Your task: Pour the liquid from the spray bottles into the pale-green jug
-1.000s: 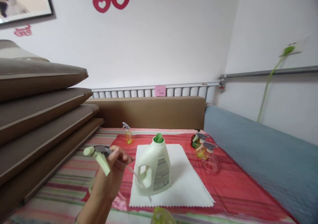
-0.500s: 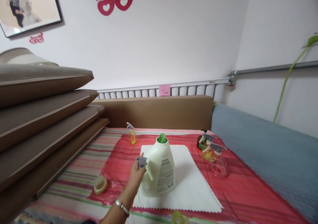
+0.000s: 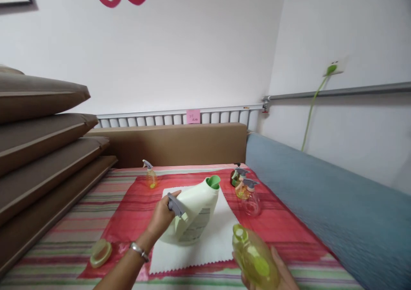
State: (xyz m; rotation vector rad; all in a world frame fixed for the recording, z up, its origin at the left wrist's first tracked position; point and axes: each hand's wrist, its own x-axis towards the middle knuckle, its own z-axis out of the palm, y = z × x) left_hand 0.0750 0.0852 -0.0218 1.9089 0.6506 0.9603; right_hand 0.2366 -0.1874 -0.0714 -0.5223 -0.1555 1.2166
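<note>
My left hand [image 3: 160,219] grips the handle side of a pale green detergent jug [image 3: 195,210] and still holds a grey spray-trigger head [image 3: 175,204] between its fingers. The jug is tilted to the right on a white cloth [image 3: 205,243], and its green spout [image 3: 213,181] is open. My right hand [image 3: 276,273] comes in at the bottom edge and cradles a clear yellow-green bottle [image 3: 255,258] with its open neck pointing up toward the jug.
A small spray bottle [image 3: 150,176] stands at the red mat's far left; two more spray bottles [image 3: 247,193] and a dark jar stand at the far right. A green cap [image 3: 100,252] lies left. Stacked brown cushions [image 3: 48,153] rise on the left, a blue mattress [image 3: 321,204] on the right.
The jug has been tipped from upright over to the right. My right hand has lifted the yellow-green bottle into view. The camera has turned to the right.
</note>
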